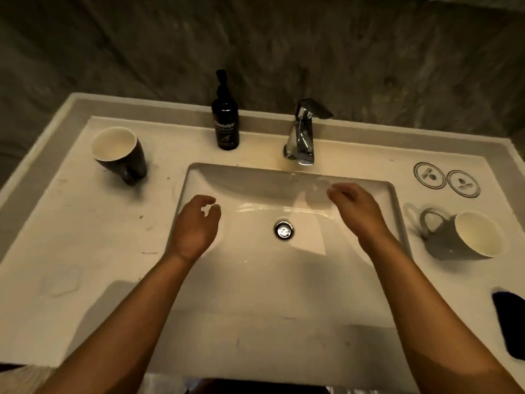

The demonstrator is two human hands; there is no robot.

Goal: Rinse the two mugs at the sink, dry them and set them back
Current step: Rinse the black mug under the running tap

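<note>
Both hands hang above the sink [392, 200], and neither one holds anything. The left hand [196, 226] is over the left part of the basin with its grip loosely spread, the fingers a little curled. The right hand [359, 211] is over the right part, below the tap [302, 132], also with a spread, relaxed grip.

The two mugs are on the table [85, 237], one at each side of the sink. The dark mug [120, 155] stands far on the left, with its handle turned toward the near side. The grey mug [466, 237] stands on the right, its handle toward the sink. No water seems to run from the tap, and both mugs look untouched, so I judge the task is at its start.

To do this step well, each hand should probably take the mug on its own side by the handle, with a firm closed grip, and bring it over the basin before the tap lever is lifted. The grey mug is nearer to a hand. The soap bottle [225, 120] beside the tap should not be knocked. A dark cloth [510, 322] at the near right edge may serve for drying.
</note>
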